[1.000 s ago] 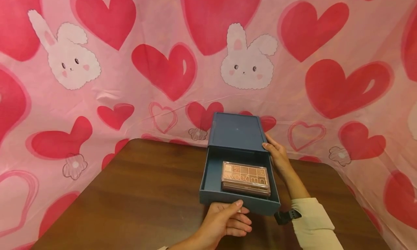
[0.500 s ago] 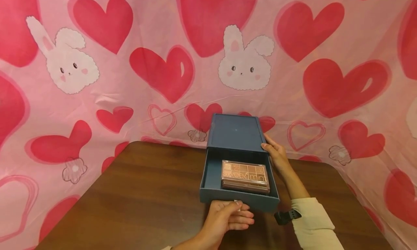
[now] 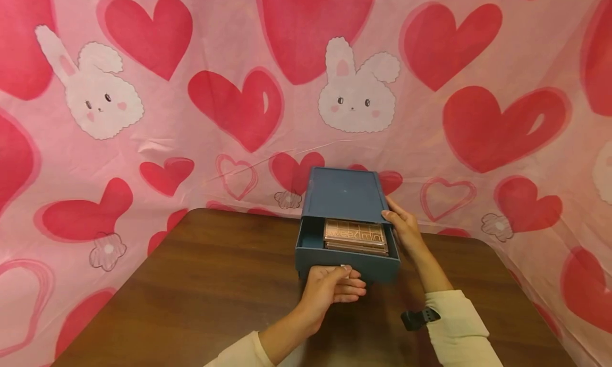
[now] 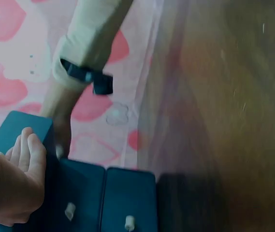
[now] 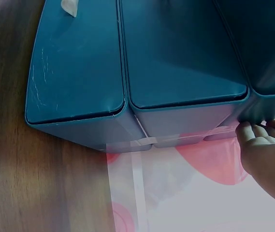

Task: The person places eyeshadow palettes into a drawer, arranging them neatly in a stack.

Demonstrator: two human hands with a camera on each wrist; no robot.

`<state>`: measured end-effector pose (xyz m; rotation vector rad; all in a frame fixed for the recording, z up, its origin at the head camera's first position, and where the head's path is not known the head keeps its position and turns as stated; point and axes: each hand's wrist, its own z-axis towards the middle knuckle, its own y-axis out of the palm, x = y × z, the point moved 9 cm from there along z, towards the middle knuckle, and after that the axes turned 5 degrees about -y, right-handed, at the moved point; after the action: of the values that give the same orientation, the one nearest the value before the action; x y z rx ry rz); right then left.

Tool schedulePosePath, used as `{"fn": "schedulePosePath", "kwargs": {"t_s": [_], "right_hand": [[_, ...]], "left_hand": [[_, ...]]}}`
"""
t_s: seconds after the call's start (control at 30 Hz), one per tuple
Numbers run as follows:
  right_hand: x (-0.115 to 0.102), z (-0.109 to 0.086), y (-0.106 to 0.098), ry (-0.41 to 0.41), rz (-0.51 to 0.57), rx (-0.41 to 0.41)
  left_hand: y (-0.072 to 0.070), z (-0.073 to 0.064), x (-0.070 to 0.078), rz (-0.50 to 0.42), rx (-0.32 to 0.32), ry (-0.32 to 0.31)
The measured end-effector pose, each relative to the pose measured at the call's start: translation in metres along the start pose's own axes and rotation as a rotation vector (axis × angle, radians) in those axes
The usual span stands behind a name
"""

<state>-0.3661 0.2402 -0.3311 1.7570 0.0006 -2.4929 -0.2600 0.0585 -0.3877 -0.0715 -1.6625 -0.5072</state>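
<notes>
A blue drawer cabinet (image 3: 345, 194) stands near the back of the table. Its top drawer (image 3: 370, 262) sticks partway out, with a small stack of eyeshadow palettes (image 3: 356, 233) inside, the rear part under the cabinet top. At the drawer's front my left hand (image 3: 325, 292) pinches the white pull between thumb and index finger, the other fingers held out. In the left wrist view that hand (image 4: 23, 179) lies against the drawer front. My right hand (image 3: 406, 229) rests on the cabinet's right side, thumb at the top front edge; its fingertips (image 5: 255, 130) touch the side wall.
Two shut lower drawers (image 4: 130, 198) with white pulls lie below the top one. The brown wooden table (image 3: 215, 282) spreads to the left and front. A pink cloth (image 3: 229, 117) with hearts and rabbits hangs behind it. A black watch strap (image 3: 419, 319) circles the right sleeve.
My left hand has moved away from me, and the top drawer has slid further into the cabinet, carrying the palettes back with it. My right hand has stayed at the cabinet's side.
</notes>
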Motion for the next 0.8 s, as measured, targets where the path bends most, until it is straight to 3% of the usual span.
{"fn": "schedulePosePath", "kwargs": {"t_s": [0.27, 0.8], "right_hand": [[-0.001, 0.002, 0.005, -0.037, 0.011, -0.012], [0.003, 0.003, 0.006, 0.028, -0.005, -0.025]], "left_hand": [[-0.01, 0.029, 0.011, 0.017, 0.015, 0.034], [-0.023, 0.071, 0.021, 0.056, 0.046, 0.01]]}}
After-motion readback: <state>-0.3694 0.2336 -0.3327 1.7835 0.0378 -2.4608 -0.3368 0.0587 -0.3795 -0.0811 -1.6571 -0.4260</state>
